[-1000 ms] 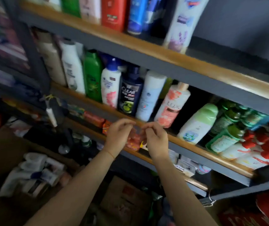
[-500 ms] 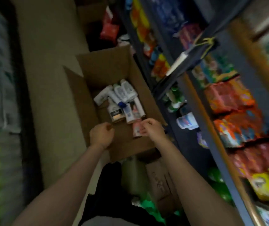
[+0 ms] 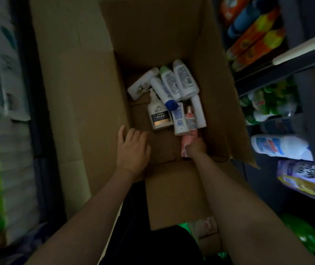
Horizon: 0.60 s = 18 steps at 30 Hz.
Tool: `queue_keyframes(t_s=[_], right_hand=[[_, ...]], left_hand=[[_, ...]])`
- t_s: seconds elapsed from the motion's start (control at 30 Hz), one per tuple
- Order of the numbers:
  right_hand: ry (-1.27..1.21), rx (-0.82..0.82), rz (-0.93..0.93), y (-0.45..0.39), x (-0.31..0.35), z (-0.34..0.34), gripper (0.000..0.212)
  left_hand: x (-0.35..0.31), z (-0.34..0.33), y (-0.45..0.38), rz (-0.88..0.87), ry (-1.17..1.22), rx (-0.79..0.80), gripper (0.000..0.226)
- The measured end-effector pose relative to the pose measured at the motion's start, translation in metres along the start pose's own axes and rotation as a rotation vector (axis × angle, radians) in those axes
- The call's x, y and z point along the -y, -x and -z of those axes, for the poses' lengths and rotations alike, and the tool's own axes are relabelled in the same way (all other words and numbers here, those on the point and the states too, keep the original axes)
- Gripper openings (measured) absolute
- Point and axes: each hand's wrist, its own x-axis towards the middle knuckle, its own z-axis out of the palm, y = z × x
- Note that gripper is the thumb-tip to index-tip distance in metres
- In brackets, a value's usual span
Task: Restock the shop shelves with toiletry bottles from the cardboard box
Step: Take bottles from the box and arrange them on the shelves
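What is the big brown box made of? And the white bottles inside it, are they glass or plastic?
The cardboard box looks like plain matte brown cardboard: dull, with folded flaps and creases. The white bottles look like smooth plastic, not glass: solid white, not see-through, with printed labels. One has a blue cap, probably plastic too. The dim, blurry picture leaves this open.

The scene is dim and murky; the shelves [image 3: 263,44] at both edges smear with motion blur and wide-angle stretch.
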Motion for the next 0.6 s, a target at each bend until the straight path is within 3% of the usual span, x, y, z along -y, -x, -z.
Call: queue_keyframes(t_s=[0.23, 0.4, 0.6], right_hand=[[-0.037, 0.101, -0.085, -0.030, -0.001, -0.021, 0.062], [-0.259, 0.238, -0.114, -0.036, -0.004, -0.032, 0.069], [-0.427, 0.312, -0.096, -0.017, -0.006, -0.023, 0.056]], left_hand=[[0.002, -0.013, 0.000, -0.008, -0.018, -0.058, 0.030], [0.002, -0.016, -0.001, -0.016, -0.017, -0.082, 0.027], [0.004, -0.006, 0.000, -0.046, -0.026, 0.011, 0.032]])
